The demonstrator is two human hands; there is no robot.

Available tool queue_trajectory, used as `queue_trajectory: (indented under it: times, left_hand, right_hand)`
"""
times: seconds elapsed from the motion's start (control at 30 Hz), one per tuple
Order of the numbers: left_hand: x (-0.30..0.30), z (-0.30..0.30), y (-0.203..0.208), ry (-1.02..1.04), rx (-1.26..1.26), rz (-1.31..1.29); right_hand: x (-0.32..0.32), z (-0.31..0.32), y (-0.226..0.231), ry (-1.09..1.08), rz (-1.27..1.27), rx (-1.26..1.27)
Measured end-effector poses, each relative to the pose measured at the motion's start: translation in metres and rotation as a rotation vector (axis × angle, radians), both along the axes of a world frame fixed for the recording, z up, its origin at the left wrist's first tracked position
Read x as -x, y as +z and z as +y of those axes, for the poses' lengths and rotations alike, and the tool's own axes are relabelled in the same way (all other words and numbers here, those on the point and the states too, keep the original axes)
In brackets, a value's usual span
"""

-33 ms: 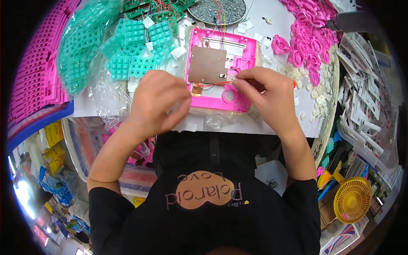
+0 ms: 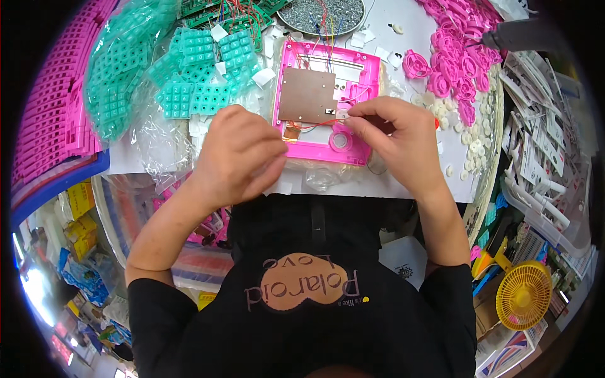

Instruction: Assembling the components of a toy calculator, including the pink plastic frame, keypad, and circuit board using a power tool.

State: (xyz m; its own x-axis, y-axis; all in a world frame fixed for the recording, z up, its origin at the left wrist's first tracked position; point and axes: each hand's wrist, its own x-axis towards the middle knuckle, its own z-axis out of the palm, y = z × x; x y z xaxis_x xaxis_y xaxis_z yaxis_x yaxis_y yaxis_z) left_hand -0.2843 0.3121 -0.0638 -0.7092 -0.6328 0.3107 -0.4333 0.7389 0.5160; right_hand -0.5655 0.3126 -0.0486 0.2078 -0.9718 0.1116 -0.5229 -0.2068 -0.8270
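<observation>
A pink plastic casing lies on the table in front of me, its inner side up. A brown circuit board sits in it, and a pink ring with a pale round centre is at its lower right. Thin red and green wires run below the board toward the right. My right hand pinches them at the casing's right side, thumb and forefinger together. My left hand is closed at the casing's lower left corner, fingers curled; what they hold, if anything, is hidden.
Teal keypads, some bagged, lie at left beside stacked pink grids. Green circuit boards and a dish of screws are at the back. Pink rings and white round pieces lie right, near a dark tool.
My left hand's fingers have drawn closer together, and the hand has shifted slightly. My right hand stays nearly in place, still pinching at the wires.
</observation>
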Motion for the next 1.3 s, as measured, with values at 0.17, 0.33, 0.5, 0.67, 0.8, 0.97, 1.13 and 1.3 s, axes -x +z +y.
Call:
queue_trajectory:
  times: [0.17,0.33,0.5,0.67,0.8,0.97,1.13,1.3]
  left_hand:
    - [-0.003,0.014,-0.009,0.008,0.13,-0.316]
    - [0.001,0.018,-0.014,0.021,0.144,-0.368]
    - [-0.001,0.015,-0.017,-0.025,0.17,-0.367]
    - [-0.002,0.014,-0.009,-0.013,0.169,-0.377]
    - [-0.004,0.009,-0.008,-0.021,0.134,-0.344]
    - [-0.006,0.007,-0.011,-0.047,0.136,-0.314]
    - [-0.002,0.004,-0.005,-0.05,0.113,-0.289]
    - [0.012,0.015,-0.008,0.019,0.143,-0.119]
  right_hand:
    - [0.006,0.003,0.008,0.091,-0.108,-0.176]
    - [0.006,0.035,-0.011,0.201,0.199,0.182]
    - [0.013,0.041,-0.017,0.359,0.313,0.275]
    - [0.018,0.038,-0.006,0.4,0.317,0.26]
    - [0.014,0.03,0.001,0.413,0.334,0.192]
    - [0.007,0.018,0.017,0.423,0.511,0.018]
    - [0.0,0.027,0.019,0.379,0.619,0.147]
    - [0.015,0.033,-0.002,0.255,0.32,-0.051]
